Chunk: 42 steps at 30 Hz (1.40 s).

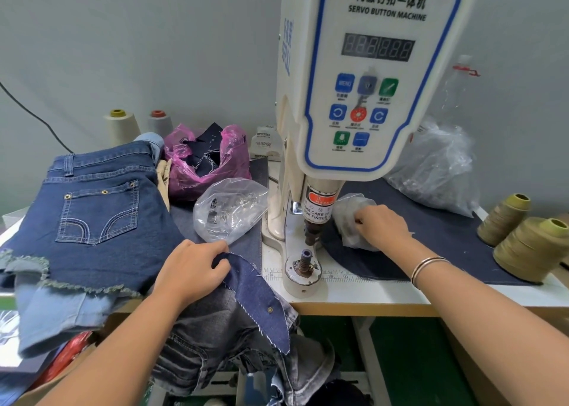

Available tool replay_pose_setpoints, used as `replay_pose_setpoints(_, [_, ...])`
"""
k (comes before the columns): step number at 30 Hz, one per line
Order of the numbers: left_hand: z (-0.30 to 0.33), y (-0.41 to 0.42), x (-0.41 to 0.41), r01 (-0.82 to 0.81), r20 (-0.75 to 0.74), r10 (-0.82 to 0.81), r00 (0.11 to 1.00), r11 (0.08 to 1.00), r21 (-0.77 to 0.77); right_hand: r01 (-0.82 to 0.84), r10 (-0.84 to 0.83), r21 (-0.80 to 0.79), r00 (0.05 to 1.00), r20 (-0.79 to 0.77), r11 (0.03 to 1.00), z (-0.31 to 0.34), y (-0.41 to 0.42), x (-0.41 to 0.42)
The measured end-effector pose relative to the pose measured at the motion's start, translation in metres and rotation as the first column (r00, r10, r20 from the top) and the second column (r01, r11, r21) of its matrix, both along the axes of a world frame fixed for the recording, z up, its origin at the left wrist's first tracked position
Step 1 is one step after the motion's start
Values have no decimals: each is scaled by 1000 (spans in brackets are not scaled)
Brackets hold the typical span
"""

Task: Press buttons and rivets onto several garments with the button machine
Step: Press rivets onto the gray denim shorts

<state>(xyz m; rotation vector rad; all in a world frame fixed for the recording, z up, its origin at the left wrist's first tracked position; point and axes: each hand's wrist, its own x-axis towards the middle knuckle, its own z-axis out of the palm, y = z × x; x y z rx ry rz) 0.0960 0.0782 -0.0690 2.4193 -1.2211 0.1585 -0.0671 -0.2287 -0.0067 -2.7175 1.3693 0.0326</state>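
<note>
Tabletop: denim piece point(255, 294) in left hand point(191, 270).

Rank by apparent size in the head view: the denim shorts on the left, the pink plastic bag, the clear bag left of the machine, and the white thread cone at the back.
1. denim shorts
2. pink plastic bag
3. clear bag, though it lies nearer the camera, so this is unsure
4. white thread cone, farthest back

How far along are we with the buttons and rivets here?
Done: denim shorts show pocket rivets, and the denim piece has one. In hand: left hand grips that piece; right hand reaches into a small clear bag. Left: nothing sits on the machine die.
</note>
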Motion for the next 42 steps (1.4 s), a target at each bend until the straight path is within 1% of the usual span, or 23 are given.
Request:
replay_pose_setpoints(5, [1, 0, -1, -9, 12, 9, 1000, 1000, -3, 60, -61, 54, 998, 10, 997, -7, -2, 4])
replay_pose_setpoints(9, [1, 0, -1, -14, 10, 14, 1000, 1000, 6, 45, -45, 43, 999, 0, 998, -9, -5, 3])
replay_pose_setpoints(13, [-1, 0, -1, -13, 6, 13, 1000, 1000, -1, 133, -125, 147, 990, -61, 980, -1, -4, 10])
replay_pose_setpoints(17, [0, 0, 0, -4, -1, 4, 1000, 1000, 3, 167, -155, 178, 985, -80, 970, 0, -3, 13])
replay_pose_setpoints(20, [0, 0, -1, 7, -16, -7, 1000, 1000, 14, 169, -155, 159, 983, -96, 973, 0, -2, 13])
replay_pose_setpoints(24, [0, 0, -1, 6, -29, -6, 1000, 1000, 3, 138, -128, 165, 989, -68, 977, -1, 0, 12])
replay_pose_setpoints(27, [1, 1, -1, -1, -31, 1, 1000, 1000, 6, 137, -127, 156, 989, -76, 978, 0, 0, 11])
replay_pose_setpoints(31, [2, 0, -1, 1, -33, -1, 999, 1000, 11, 50, -49, 52, 999, -17, 997, -6, 3, 4])
replay_pose_setpoints(32, [2, 0, -1, 4, -33, -3, 999, 1000, 15, 49, -48, 50, 999, -14, 998, -5, 4, 3])
replay_pose_setpoints(35, [4, 1, -3, 18, -39, -17, 999, 1000, 16, 91, -89, 114, 996, -14, 989, 1, 7, -4])
replay_pose_setpoints(36, [4, 1, -3, 20, -37, -19, 999, 1000, 10, 55, -57, 80, 998, 27, 995, 1, 8, -8])
replay_pose_setpoints(38, [5, 1, -3, 22, -37, -21, 999, 1000, 4, -33, 45, -64, 981, 190, 997, -2, 13, -22])
replay_pose_setpoints(39, [5, 0, -3, 20, -35, -20, 999, 1000, 5, -46, 75, -108, 958, 278, 993, -4, 16, -29])
replay_pose_setpoints(40, [4, 0, -3, 17, -31, -17, 999, 1000, 7, -34, 72, -105, 920, 384, 994, -5, 19, -36])
replay_pose_setpoints(41, [4, 0, -3, 12, -27, -12, 1000, 1000, 9, -11, 39, -58, 858, 513, 998, -5, 24, -41])
replay_pose_setpoints(42, [4, 1, -3, 7, -25, -7, 1000, 1000, 12, 3, -6, 6, 767, 642, 1000, -3, 30, -45])
